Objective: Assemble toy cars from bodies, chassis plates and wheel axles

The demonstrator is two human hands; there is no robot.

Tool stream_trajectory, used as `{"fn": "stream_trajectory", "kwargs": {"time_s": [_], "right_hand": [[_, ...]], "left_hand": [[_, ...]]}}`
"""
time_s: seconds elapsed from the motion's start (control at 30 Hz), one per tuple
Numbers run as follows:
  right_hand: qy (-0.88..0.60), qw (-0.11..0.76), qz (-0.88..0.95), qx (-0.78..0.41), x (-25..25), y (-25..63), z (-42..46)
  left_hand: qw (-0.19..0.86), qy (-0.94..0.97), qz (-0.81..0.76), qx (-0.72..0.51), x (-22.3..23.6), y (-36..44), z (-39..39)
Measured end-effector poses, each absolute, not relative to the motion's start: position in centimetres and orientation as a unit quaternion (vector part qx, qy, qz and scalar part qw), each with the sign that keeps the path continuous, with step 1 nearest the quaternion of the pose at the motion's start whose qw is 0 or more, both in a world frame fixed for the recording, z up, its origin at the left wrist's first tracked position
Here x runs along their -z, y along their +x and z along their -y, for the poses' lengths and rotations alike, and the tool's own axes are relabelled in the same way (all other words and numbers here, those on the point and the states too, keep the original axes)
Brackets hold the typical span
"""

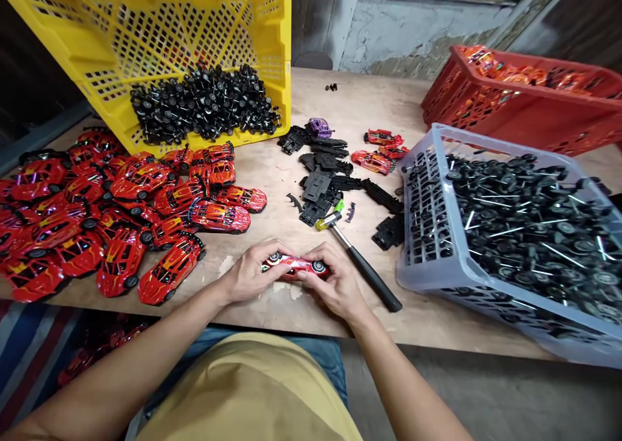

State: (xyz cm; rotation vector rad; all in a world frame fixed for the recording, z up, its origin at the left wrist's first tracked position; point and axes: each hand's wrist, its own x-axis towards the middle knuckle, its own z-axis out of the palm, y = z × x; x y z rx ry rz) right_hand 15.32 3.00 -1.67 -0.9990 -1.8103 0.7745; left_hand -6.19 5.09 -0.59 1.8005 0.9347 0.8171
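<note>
The left hand (255,271) and the right hand (337,279) jointly hold one red toy car (295,267) near the front edge of the desk (301,313). Each hand grips one end of the car, fingers curled along the far side and thumb pressed on the near side; the thumb tips lie close together at its middle. The car is turned on its side relative to the viewer, with two wheels exposed. A hammer (364,266) with a black handle and a yellow-and-green head lies just beside the right hand, its head directed away from the person. Beyond the hands, black plastic chassis parts (318,185) are spread on the desk, with a purple car body (319,127) at their far end. Red car bodies (374,161) lie to the right of these parts. A pile of red toy cars (121,211) occupies the left portion of the desk. Behind the pile, a yellow crate (194,33) is tilted with its opening toward the person and contains black wheel sets (204,104). At the right, a translucent crate (432,269) holds wheels and metal axles (534,224). A red crate (525,107), positioned behind it, contains red-orange parts (525,73).
</note>
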Motion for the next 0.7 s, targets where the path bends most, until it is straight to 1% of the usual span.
{"fn": "stream_trajectory", "kwargs": {"time_s": [0.07,0.13,0.2,0.23,0.3,0.37,0.4,0.53,0.7], "right_hand": [[-0.388,0.458,0.764,-0.236,0.8,15.4,-3.1],[-0.363,0.439,0.806,-0.160,-0.2,15.6,-3.6],[-0.346,0.404,0.832,-0.160,-0.8,16.0,-4.3],[-0.347,0.390,0.832,-0.188,-0.9,16.2,-4.8],[-0.360,0.366,0.823,-0.245,-0.5,16.3,-5.6],[-0.366,0.353,0.820,-0.264,0.3,16.2,-6.2],[-0.360,0.352,0.823,-0.263,0.7,16.0,-6.3],[-0.348,0.386,0.814,-0.262,1.6,15.4,-5.8],[-0.379,0.407,0.793,-0.250,1.7,14.8,-4.9]], "left_hand": [[0.481,0.703,-0.401,-0.338,0.3,-6.9,-6.4],[0.515,0.684,-0.409,-0.316,-0.1,-7.6,-7.9],[0.523,0.701,-0.391,-0.286,-0.6,-8.0,-9.0],[0.502,0.726,-0.376,-0.281,-0.8,-8.1,-9.2],[0.417,0.785,-0.348,-0.299,-1.0,-7.8,-9.1],[0.325,0.828,-0.323,-0.322,-0.7,-7.4,-8.4],[0.297,0.842,-0.312,-0.325,-0.4,-7.2,-8.0],[0.247,0.860,-0.299,-0.331,0.8,-6.7,-6.8],[0.203,0.857,-0.310,-0.358,1.3,-6.4,-6.4]]}}
